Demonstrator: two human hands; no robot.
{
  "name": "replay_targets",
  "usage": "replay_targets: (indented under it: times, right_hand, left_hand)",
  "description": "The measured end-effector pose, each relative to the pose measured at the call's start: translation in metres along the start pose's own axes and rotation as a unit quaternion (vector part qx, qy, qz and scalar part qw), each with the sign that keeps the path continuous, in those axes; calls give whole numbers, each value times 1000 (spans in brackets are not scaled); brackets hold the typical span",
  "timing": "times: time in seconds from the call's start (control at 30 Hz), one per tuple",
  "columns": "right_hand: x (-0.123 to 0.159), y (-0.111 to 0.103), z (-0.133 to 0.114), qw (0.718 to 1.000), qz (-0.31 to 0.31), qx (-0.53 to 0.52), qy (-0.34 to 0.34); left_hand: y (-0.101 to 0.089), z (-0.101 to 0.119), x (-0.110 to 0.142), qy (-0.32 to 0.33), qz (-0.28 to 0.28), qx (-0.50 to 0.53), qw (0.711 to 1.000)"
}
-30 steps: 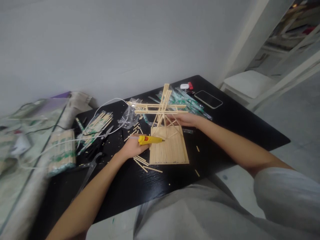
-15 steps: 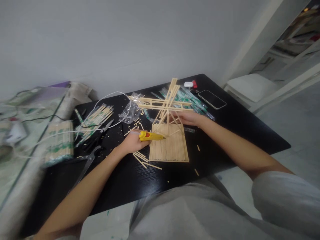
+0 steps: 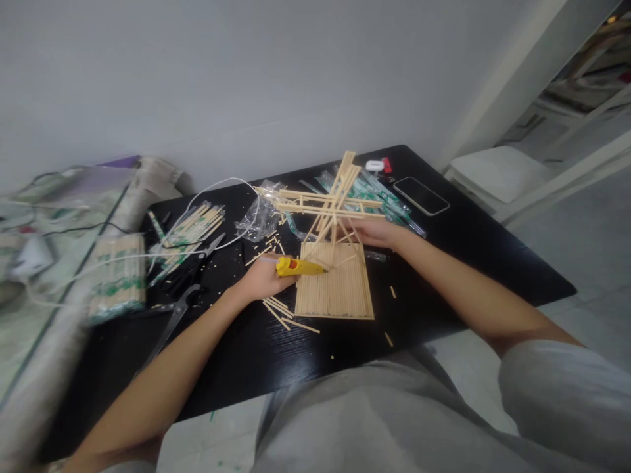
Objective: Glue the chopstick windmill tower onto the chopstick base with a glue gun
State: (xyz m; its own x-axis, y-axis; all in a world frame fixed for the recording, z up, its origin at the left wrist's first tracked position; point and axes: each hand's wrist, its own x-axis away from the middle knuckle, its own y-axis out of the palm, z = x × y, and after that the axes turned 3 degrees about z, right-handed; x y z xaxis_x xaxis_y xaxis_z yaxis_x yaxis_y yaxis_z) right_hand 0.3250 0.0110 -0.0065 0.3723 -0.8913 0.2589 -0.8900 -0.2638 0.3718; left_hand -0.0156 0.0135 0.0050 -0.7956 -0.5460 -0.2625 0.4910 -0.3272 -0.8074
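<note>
My left hand point(image 3: 269, 276) is closed around a yellow hot glue gun point(image 3: 300, 267), whose nozzle points right, over the stick base near the tower's foot. The model looks like a windmill made of thin wooden sticks: crossed blades point(image 3: 335, 205) on a splayed-leg tower, standing on a square base point(image 3: 335, 289) of sticks laid side by side. From the right, my right hand point(image 3: 369, 231) reaches behind the blades and grips the upper tower. Its fingertips are partly hidden by the sticks.
Cut stick pieces point(image 3: 280, 314) lie left of the base. Scissors point(image 3: 210, 249), metal cutters point(image 3: 175, 322) and wrapped stick packs point(image 3: 118, 276) are farther left, with a white cable point(image 3: 197, 190) looping across. Behind the model are green-printed wrappers point(image 3: 379, 197) and a phone point(image 3: 421, 196).
The view has shifted very slightly. Both hands, the glue gun and the stick windmill keep the same positions relative to each other.
</note>
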Motion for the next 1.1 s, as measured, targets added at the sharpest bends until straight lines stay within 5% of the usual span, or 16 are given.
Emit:
replay_targets:
  times: [1.1]
  right_hand:
    - [1,-1,-1,1000,17,7,4]
  left_hand:
    - [-1,4,-2,-12,-7,9,1000]
